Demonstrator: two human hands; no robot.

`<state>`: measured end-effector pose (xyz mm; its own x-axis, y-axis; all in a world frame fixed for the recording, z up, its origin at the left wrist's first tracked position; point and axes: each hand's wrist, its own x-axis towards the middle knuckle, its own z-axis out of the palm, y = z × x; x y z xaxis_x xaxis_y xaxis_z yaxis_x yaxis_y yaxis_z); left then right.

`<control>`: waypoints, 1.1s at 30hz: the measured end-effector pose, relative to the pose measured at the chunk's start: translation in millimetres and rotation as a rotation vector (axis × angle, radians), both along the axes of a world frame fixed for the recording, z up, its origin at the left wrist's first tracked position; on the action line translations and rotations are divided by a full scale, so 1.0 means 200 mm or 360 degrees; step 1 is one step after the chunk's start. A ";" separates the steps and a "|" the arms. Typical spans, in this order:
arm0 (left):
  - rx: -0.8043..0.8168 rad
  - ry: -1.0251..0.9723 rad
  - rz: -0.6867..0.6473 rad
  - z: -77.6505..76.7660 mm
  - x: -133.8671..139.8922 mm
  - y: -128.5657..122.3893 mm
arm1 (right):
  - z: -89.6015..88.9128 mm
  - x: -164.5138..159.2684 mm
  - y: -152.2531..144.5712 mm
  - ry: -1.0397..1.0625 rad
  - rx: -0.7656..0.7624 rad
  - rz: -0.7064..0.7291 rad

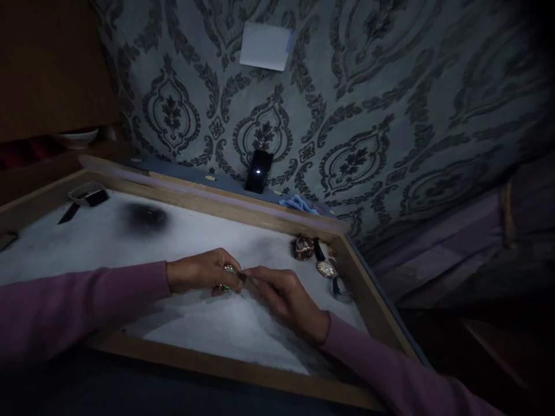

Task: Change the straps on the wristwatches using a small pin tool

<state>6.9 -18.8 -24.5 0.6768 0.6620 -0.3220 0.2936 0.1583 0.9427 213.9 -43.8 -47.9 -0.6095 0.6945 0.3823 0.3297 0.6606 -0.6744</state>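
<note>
Over the white floor of a wooden tray (191,358), my left hand (203,271) is closed around a small wristwatch (229,268). Its round silvery case shows between the fingers, and a short dark strap piece (242,278) sticks out to the right. The fingertips of my right hand (280,292) pinch at that strap piece. A green glint shows by the left fingers; I cannot tell what it belongs to. Much of the wristwatch is hidden by my fingers.
Along the tray's right wall lie a brown-gold watch (303,247), a black-strapped watch (325,267) and a dark-banded watch (341,290). A clear bowl (88,193) with dark pieces sits far left. A phone (259,171) and blue cloth (298,203) are behind the back wall.
</note>
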 end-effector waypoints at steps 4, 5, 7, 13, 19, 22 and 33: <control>0.0032 0.0034 -0.0027 0.01 0.00 0.00 | 0.00 0.00 0.00 -0.0022 -0.0024 0.0000; 0.0034 0.0040 -0.0028 0.01 0.00 0.00 | 0.00 0.00 0.00 -0.0033 -0.0032 -0.0001; 0.0028 0.0049 -0.0028 0.01 0.00 0.00 | 0.00 0.00 0.00 -0.0045 -0.0045 0.0001; 0.0071 0.0062 -0.0060 0.00 0.00 0.00 | 0.00 0.00 -0.01 -0.0083 -0.0024 -0.0002; 0.0073 0.0051 -0.0072 -0.01 -0.01 0.01 | 0.01 0.00 -0.01 -0.0124 -0.0034 -0.0008; 0.0070 0.0052 -0.0070 -0.01 -0.01 0.01 | 0.01 0.00 -0.01 -0.0131 -0.0024 0.0002; 0.0057 0.0047 -0.0127 -0.01 -0.01 0.01 | 0.00 0.01 -0.01 -0.0211 0.0077 0.0048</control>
